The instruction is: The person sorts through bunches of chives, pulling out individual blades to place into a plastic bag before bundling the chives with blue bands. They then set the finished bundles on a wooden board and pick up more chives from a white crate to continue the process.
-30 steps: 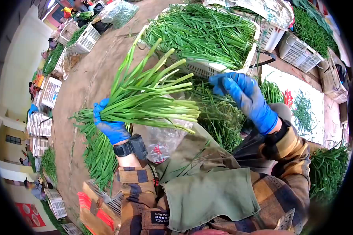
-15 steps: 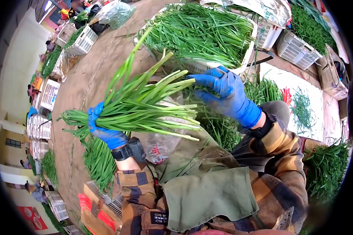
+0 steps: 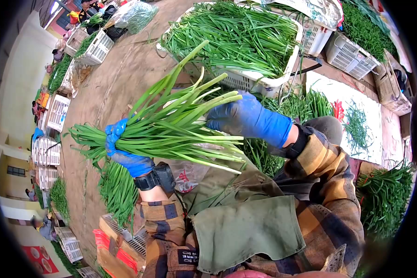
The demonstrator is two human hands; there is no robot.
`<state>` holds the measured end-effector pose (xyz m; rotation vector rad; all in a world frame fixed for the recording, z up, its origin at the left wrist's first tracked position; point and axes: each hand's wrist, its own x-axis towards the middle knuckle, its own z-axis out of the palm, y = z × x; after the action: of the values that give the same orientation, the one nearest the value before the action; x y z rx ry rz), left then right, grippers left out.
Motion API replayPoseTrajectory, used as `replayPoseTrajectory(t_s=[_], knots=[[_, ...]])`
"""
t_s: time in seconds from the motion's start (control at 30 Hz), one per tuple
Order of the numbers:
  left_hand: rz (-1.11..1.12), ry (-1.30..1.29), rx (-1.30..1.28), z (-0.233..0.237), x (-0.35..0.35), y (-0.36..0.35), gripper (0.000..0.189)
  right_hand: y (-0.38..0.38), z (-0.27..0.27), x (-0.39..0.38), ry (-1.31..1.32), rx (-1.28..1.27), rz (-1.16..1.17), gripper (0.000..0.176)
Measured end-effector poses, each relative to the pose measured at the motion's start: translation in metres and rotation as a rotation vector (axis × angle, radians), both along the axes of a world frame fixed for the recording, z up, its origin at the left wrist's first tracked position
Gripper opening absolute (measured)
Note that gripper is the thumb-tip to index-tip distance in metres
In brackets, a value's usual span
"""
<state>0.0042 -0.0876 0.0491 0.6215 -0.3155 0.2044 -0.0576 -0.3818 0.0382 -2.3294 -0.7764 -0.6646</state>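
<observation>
A loose bunch of long green stalks (image 3: 171,132) lies across my left hand (image 3: 125,150), whose blue-gloved fingers wrap round its leafy part. The pale stalk ends fan out to the right. Against the upper stalk ends is my right hand (image 3: 248,118), also in a blue glove; its fingers are blurred and partly hidden by the stalks, so their grip is unclear. More green stalks (image 3: 118,190) hang below my left hand, and others (image 3: 264,157) lie under my right hand.
A white crate (image 3: 292,69) heaped with green stalks stands ahead. At the right are a white sheet (image 3: 324,85) with red ties (image 3: 338,111), and tied bundles (image 3: 384,199). A box with red strips (image 3: 120,241) sits lower left. People and crates (image 3: 97,48) are farther off.
My right hand has moved left and slightly down, in behind the stalk ends. The upper stalks have swung up and to the right, while my left hand keeps its hold.
</observation>
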Motion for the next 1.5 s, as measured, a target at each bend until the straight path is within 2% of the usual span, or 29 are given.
replayPoseTrajectory(t_s=[0.1,0.13,0.23,0.27,0.3,0.33,0.37,0.4,0.5,0.57,0.63,0.7,0.73,0.77,0.83,0.9,0.93,0.97,1.0,1.07,1.1,1.17,1.23,1.3,1.33,1.37,1.43,1.5], knots=[[0.016,0.038,0.02,-0.001,-0.005,-0.005,0.002,-0.002,0.003,-0.008,0.967,0.802,0.266,0.018],[0.039,0.056,0.05,0.0,-0.007,-0.006,0.002,0.004,-0.017,-0.007,0.919,1.121,0.365,0.015],[-0.086,-0.052,0.012,-0.011,0.002,0.004,0.003,0.0,-0.039,0.011,0.802,0.754,-0.118,0.014],[-0.055,-0.064,0.027,-0.01,0.001,0.006,0.005,-0.016,-0.051,0.02,0.594,0.696,-0.216,0.014],[-0.024,-0.075,0.042,-0.009,0.0,0.008,0.006,-0.037,-0.046,0.02,0.613,0.634,-0.407,0.027],[0.06,-0.046,0.08,-0.006,-0.003,0.013,0.006,-0.059,-0.041,0.016,0.501,0.397,-0.542,0.03],[0.146,-0.018,0.119,-0.004,-0.006,0.018,0.007,-0.077,-0.037,0.013,0.485,-0.176,-0.75,0.032],[0.168,0.04,0.05,-0.002,-0.007,0.022,0.007,-0.09,-0.035,0.007,0.648,-0.553,-0.696,0.032],[0.147,0.002,0.017,-0.001,-0.003,0.024,0.007,-0.083,-0.033,-0.025,0.58,-0.335,-0.29,0.033],[0.091,-0.056,0.082,-0.004,0.002,0.021,0.008,-0.048,-0.02,-0.034,0.848,0.574,0.179,0.038],[0.003,-0.078,0.06,0.0,0.007,0.008,0.007,-0.014,0.001,-0.035,0.921,0.661,0.216,0.041],[-0.06,-0.069,0.004,0.009,0.004,-0.009,0.007,0.011,-0.018,-0.023,0.804,0.771,0.183,0.041],[-0.091,-0.053,-0.033,0.009,0.004,-0.009,0.007,0.019,-0.033,-0.014,0.79,0.79,0.108,0.034],[-0.119,-0.034,-0.074,0.01,0.003,-0.011,0.008,0.019,-0.03,-0.014,0.765,0.656,-0.004,0.032],[-0.008,0.055,-0.048,0.012,-0.002,-0.012,0.007,0.015,-0.022,-0.017,0.71,0.377,-0.223,0.028],[0.089,0.091,0.004,0.011,-0.002,-0.007,0.007,-0.004,-0.052,-0.004,0.635,0.434,-0.341,0.024],[-0.034,0.025,0.011,0.006,0.004,0.005,0.007,-0.029,-0.051,0.001,0.691,0.276,-0.422,0.023],[0.024,0.045,0.007,0.007,0.005,0.009,0.008,-0.053,-0.069,0.007,0.581,0.074,-0.507,0.021],[0.086,0.063,0.0,0.007,0.004,0.013,0.009,-0.079,-0.089,0.005,0.602,-0.141,-0.497,0.018],[0.131,0.064,-0.021,0.007,0.003,0.019,0.01,-0.1,-0.091,-0.008,0.851,-0.748,-0.521,0.018],[0.111,0.046,-0.034,0.008,0.004,0.02,0.011,-0.093,-0.058,-0.016,0.816,-0.659,-0.523,0.022],[0.073,0.017,-0.061,0.006,0.004,0.02,0.011,-0.09,-0.027,-0.02,0.461,-0.113,-0.389,0.029],[0.034,-0.018,-0.019,0.006,0.004,0.02,0.006,-0.07,0.003,-0.011,0.315,0.466,-0.022,0.036],[0.02,-0.038,0.036,0.008,0.009,0.015,0.003,-0.047,0.021,-0.008,0.296,0.502,0.128,0.035],[0.001,-0.004,0.027,0.011,0.009,0.009,0.003,-0.03,0.021,-0.013,0.639,0.719,0.179,0.033],[-0.016,0.031,0.018,0.013,0.009,0.004,0.004,-0.024,0.023,-0.015,0.633,0.424,0.058,0.032],[0.001,0.125,0.043,0.015,0.014,0.003,0.008,-0.014,0.022,-0.014,0.735,0.719,0.148,0.029],[0.075,0.242,0.104,0.008,0.024,0.017,0.014,-0.043,0.04,-0.003,0.749,0.849,0.008,0.025]])
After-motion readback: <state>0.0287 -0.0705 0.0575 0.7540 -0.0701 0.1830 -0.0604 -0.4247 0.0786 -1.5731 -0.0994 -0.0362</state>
